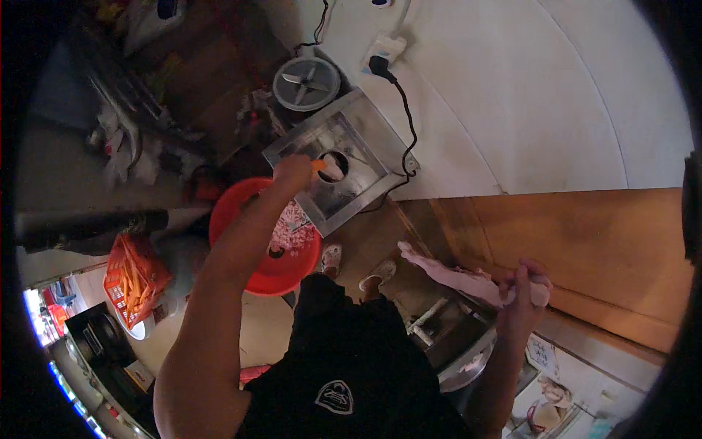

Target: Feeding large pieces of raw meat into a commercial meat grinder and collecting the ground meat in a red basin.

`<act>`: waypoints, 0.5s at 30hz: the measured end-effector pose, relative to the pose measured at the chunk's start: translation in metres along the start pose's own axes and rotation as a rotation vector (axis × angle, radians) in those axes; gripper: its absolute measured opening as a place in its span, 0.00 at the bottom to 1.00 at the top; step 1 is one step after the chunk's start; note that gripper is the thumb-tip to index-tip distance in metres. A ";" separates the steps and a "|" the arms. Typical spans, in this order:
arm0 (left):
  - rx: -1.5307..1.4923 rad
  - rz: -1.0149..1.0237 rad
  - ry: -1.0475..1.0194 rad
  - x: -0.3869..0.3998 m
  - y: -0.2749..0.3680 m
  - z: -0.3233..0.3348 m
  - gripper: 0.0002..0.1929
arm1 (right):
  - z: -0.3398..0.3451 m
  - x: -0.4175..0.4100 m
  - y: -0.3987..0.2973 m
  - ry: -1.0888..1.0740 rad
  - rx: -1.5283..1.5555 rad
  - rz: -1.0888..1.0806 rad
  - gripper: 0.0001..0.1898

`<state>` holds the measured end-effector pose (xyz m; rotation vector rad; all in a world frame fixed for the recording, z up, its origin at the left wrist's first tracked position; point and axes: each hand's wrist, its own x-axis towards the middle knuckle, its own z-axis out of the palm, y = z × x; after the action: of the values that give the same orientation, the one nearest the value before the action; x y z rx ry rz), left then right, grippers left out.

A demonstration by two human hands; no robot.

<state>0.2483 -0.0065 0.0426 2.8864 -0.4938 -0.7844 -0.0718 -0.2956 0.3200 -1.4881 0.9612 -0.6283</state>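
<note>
My left hand (294, 171) is closed around an orange item (318, 164), perhaps a handle or a carrot, at the round opening of a stainless steel machine (359, 118). Something pale sits in that opening. Beneath the machine's near left edge stands a red plastic basin (230, 214) with pink and white minced or diced meat (293, 228) inside. Out to the right, my right hand (524, 291) grips one end of a long pale pink strip of raw meat (455, 280), which hangs towards the floor.
A metal bowl (466, 373) with some meat is at lower right, beside a low frame. A red basket (112, 280) of carrots stands left. A black cord (408, 120) runs from a plug across the machine's corner. A wooden panel (592, 241) borders the right.
</note>
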 end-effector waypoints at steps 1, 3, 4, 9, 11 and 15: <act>-0.002 0.023 -0.001 -0.002 -0.005 0.004 0.12 | 0.000 0.000 0.001 -0.005 0.001 -0.002 0.08; -0.017 0.021 0.039 -0.007 -0.011 0.012 0.13 | -0.002 0.000 0.001 -0.048 0.030 0.007 0.09; -0.030 0.024 0.076 -0.010 -0.014 0.016 0.14 | 0.001 -0.003 -0.001 -0.051 0.031 0.006 0.09; -0.029 0.046 0.065 -0.042 -0.026 0.018 0.15 | 0.009 -0.009 -0.001 -0.032 0.092 -0.018 0.10; -0.108 -0.001 0.045 -0.058 -0.028 0.017 0.15 | 0.006 -0.007 0.000 -0.067 0.082 -0.011 0.10; -0.216 -0.018 0.239 -0.089 -0.052 0.038 0.15 | 0.008 -0.004 0.001 -0.171 0.115 -0.038 0.10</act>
<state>0.1717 0.0721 0.0424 2.7350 -0.3338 -0.4528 -0.0675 -0.2879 0.3184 -1.4356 0.7554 -0.5642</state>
